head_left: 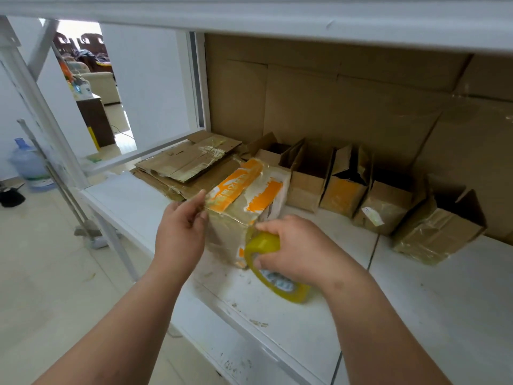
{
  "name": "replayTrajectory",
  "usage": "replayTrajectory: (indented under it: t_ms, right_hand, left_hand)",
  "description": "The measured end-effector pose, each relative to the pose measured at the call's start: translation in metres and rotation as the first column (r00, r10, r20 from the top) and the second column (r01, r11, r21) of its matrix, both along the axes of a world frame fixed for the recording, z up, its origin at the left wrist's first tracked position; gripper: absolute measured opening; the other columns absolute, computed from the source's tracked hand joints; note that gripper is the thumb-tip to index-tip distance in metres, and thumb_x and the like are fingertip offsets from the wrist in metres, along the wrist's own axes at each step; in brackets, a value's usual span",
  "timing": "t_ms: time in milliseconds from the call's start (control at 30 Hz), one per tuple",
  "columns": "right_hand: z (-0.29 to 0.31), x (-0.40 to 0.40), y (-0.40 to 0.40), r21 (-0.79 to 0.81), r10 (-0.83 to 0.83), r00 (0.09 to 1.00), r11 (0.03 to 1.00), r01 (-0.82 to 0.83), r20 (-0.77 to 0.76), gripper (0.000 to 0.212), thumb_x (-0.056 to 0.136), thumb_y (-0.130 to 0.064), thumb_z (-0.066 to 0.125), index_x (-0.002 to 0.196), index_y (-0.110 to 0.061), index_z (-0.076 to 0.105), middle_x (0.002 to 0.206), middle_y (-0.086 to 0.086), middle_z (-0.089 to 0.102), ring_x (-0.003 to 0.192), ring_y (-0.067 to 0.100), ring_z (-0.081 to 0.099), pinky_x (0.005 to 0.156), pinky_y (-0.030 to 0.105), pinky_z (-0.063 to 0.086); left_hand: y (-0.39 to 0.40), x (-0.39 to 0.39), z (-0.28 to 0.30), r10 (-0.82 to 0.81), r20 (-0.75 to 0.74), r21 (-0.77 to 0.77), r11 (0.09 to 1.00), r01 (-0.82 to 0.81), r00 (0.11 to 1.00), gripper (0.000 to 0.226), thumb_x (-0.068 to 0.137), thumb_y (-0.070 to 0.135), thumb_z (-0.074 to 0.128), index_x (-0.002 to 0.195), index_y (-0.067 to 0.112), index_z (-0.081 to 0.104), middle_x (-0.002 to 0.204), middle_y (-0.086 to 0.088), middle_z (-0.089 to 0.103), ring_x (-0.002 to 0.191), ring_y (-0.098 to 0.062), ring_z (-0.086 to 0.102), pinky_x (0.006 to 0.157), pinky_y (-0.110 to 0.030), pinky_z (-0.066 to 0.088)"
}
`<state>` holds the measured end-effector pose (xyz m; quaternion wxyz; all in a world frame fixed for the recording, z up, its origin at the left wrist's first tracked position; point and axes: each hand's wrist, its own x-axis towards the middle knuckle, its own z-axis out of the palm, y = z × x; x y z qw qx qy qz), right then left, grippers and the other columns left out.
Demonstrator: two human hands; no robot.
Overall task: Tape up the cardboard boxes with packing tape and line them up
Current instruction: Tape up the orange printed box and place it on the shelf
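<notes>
right hand (288,245) clamped on yellow tape roll (273,269), just right of orange-and-white box (244,201). left hand (181,232) at box's left corner, thumb and fingers pinched together there.

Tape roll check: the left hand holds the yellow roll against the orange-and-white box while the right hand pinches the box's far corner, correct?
Hands are swapped. In the head view the right hand grips the yellow tape roll against the orange-and-white box, while the left hand pinches at the box's upper left edge.
</notes>
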<state>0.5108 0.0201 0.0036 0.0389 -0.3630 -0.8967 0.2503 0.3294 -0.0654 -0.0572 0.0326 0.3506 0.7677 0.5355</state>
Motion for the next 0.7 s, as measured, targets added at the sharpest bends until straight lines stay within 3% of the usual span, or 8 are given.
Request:
replayTrajectory:
  t_ms: [100,233,300,367,467,533,600,700]
  right_hand:
    - [-0.01,-0.008,-0.01,-0.068,0.014,0.998,0.997,-0.018,-0.053,0.079,0.076,-0.041,0.08,0.145,-0.04,0.042,0.132,-0.008,0.041,0.126,0.014,0.043,0.094,0.027,0.042]
    - [-0.016,-0.005,-0.01,-0.222,-0.04,0.976,0.975,-0.009,-0.213,0.072,0.07,-0.035,0.085,0.128,-0.051,0.046,0.126,-0.016,0.044,0.116,0.006,0.048,0.091,0.027,0.047]
    - [-0.021,0.0,-0.008,-0.353,-0.087,0.949,0.935,-0.027,-0.304,0.074,0.067,-0.034,0.088,0.126,-0.051,0.047,0.12,-0.019,0.05,0.11,0.005,0.056,0.089,0.031,0.053]
    - [-0.031,0.006,-0.005,-0.445,-0.152,0.921,0.895,-0.026,-0.36,0.071,0.068,-0.039,0.086,0.127,-0.048,0.048,0.113,-0.016,0.058,0.103,0.009,0.064,0.089,0.037,0.056]
    - [-0.044,0.011,-0.003,-0.564,-0.216,0.893,0.824,-0.05,-0.395,0.04,0.087,-0.034,0.074,0.123,-0.033,0.057,0.105,-0.004,0.072,0.095,0.012,0.07,0.093,0.041,0.055]
    - [-0.051,0.013,-0.004,-0.61,-0.233,0.882,0.789,-0.075,-0.409,0.03,0.087,-0.04,0.067,0.112,-0.024,0.066,0.1,0.0,0.074,0.09,0.015,0.07,0.089,0.039,0.052]
    - [-0.056,0.016,-0.006,-0.635,-0.248,0.872,0.768,-0.089,-0.422,0.034,0.081,-0.044,0.062,0.103,-0.02,0.07,0.093,0.002,0.073,0.085,0.016,0.066,0.083,0.036,0.049]
    - [-0.063,0.018,-0.007,-0.678,-0.268,0.855,0.724,-0.126,-0.445,0.031,0.086,-0.039,0.061,0.103,-0.015,0.069,0.093,0.002,0.071,0.087,0.016,0.064,0.083,0.034,0.048]
  left_hand:
    - [-0.004,0.005,0.008,-0.013,-0.095,-0.093,0.996,0.004,0.995,0.043,0.097,0.035,0.056,0.139,0.027,0.053,0.113,0.001,0.041,0.1,-0.016,0.054,0.093,-0.033,0.045]
    - [-0.011,0.01,-0.002,-0.125,-0.107,-0.26,0.961,0.093,0.986,0.093,0.066,0.078,0.057,0.145,0.033,0.038,0.132,0.003,0.026,0.124,-0.025,0.046,0.103,-0.039,0.043]
    - [-0.013,0.007,-0.007,-0.106,-0.084,-0.28,0.957,0.079,0.991,0.105,0.055,0.086,0.055,0.146,0.037,0.033,0.144,0.007,0.014,0.131,-0.031,0.043,0.105,-0.045,0.043]
    - [-0.012,0.004,-0.01,-0.059,-0.147,-0.269,0.963,0.017,0.987,0.096,0.062,0.08,0.062,0.145,0.04,0.035,0.15,0.009,0.009,0.132,-0.034,0.039,0.106,-0.049,0.042]
    - [-0.009,0.005,-0.013,-0.025,-0.376,-0.264,0.961,-0.082,0.926,0.061,0.08,0.06,0.067,0.137,0.044,0.051,0.154,-0.004,0.024,0.134,-0.036,0.026,0.107,-0.054,0.034]
    - [-0.007,0.004,-0.016,-0.069,-0.403,-0.272,0.961,-0.048,0.913,0.05,0.087,0.054,0.064,0.134,0.04,0.057,0.153,-0.001,0.033,0.135,-0.036,0.024,0.107,-0.055,0.032]
    - [-0.003,0.0,-0.018,-0.128,-0.395,-0.289,0.957,0.01,0.91,0.049,0.09,0.051,0.06,0.136,0.032,0.058,0.151,0.001,0.04,0.134,-0.035,0.024,0.109,-0.052,0.032]
    - [0.0,-0.006,-0.018,-0.18,-0.394,-0.324,0.945,0.047,0.902,0.05,0.093,0.044,0.059,0.139,0.025,0.055,0.15,0.002,0.042,0.137,-0.034,0.022,0.112,-0.047,0.028]
